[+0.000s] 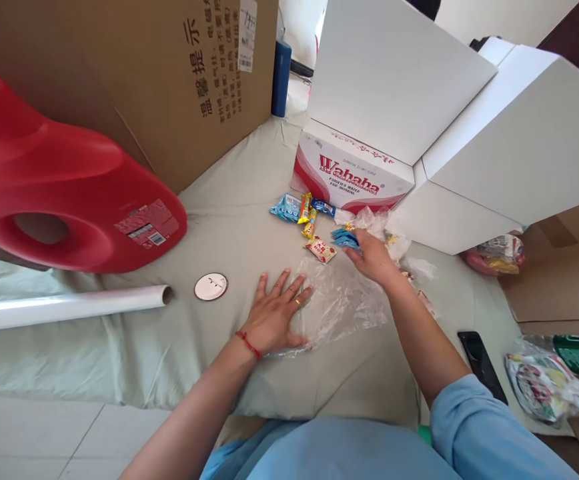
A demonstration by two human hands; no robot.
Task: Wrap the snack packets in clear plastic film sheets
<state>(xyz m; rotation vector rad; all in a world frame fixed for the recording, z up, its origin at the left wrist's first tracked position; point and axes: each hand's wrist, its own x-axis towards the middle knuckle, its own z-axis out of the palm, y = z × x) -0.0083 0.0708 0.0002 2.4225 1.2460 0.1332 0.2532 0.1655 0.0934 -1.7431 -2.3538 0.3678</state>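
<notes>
My left hand (275, 315) lies flat with its fingers spread, partly on the edge of a clear plastic bag (339, 300) laid out on the cloth. My right hand (372, 257) pinches a blue snack packet (345, 238) just beyond that bag. Close by sit a cream and red packet (320, 250), a light blue packet (286, 208), small yellow packets (309, 224) and a dark blue packet (324, 207). Crumpled clear wrapping (397, 243) and more small pieces lie behind and beside my right hand, which hides some of them.
A Wahaha water carton (352, 170) and white boxes (514, 140) stand behind. At left are a red jug (69, 173), a white roll (69, 307), a round badge (211, 287) and a large brown carton (134, 80). A phone (482, 365) and bagged goods (544, 387) lie at right.
</notes>
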